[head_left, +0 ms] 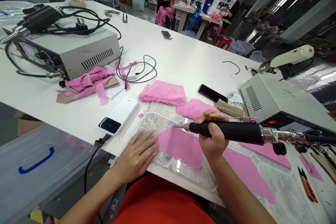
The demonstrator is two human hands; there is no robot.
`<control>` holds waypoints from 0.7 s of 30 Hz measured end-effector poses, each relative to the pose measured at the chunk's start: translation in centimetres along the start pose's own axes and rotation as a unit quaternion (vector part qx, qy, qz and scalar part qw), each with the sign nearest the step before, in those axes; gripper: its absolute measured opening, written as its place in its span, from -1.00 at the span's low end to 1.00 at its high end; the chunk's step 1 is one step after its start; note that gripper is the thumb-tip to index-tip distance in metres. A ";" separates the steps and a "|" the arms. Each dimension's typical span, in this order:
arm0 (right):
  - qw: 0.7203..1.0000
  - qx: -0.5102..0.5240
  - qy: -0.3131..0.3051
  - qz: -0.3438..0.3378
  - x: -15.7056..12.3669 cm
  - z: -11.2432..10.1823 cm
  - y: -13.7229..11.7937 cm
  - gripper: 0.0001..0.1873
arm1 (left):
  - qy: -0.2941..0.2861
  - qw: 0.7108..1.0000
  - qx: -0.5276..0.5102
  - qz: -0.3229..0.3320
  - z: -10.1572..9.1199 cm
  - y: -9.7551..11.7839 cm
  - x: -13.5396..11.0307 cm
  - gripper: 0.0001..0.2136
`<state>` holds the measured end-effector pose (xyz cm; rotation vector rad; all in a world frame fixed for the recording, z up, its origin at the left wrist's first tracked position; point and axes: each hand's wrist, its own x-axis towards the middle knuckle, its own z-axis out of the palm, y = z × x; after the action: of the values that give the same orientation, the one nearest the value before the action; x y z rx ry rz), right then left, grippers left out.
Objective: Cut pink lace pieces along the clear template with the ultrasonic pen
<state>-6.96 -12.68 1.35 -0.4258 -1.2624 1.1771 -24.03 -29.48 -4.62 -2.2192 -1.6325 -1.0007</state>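
My left hand lies flat with fingers stretched out, its fingertips on the left edge of a pink fabric piece. That piece rests on a clear sheet over a grey-patterned board. My right hand is wrapped round a black corded handpiece, which looks like an ultrasonic welding tool. Its metal tip points left and meets the fabric's upper edge, or hovers just over it; I cannot tell which. Behind the board sit a stack of pink lace pieces and a smaller pink lace pile.
Left of the board lies a white power bank. Control boxes stand at left and right. A black phone, flat pink pieces and orange-handled snips lie rightward. Two people work at sewing machines beyond.
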 end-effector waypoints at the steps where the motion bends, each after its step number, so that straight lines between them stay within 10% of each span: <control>1: 1.000 0.000 0.003 0.000 0.0 0.0 0.0 -0.85 | 0.004 1.000 -0.002 -0.001 0.0 0.0 0.0 -0.76; 21: 1.000 -0.021 0.000 -0.001 0.2 0.1 0.3 -0.91 | 0.017 1.000 -0.006 -0.015 -0.1 0.1 0.0 -0.75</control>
<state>-7.20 -12.37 1.22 -0.4554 -1.2886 1.1508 -23.99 -29.59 -4.56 -2.1784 -1.6547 -1.0526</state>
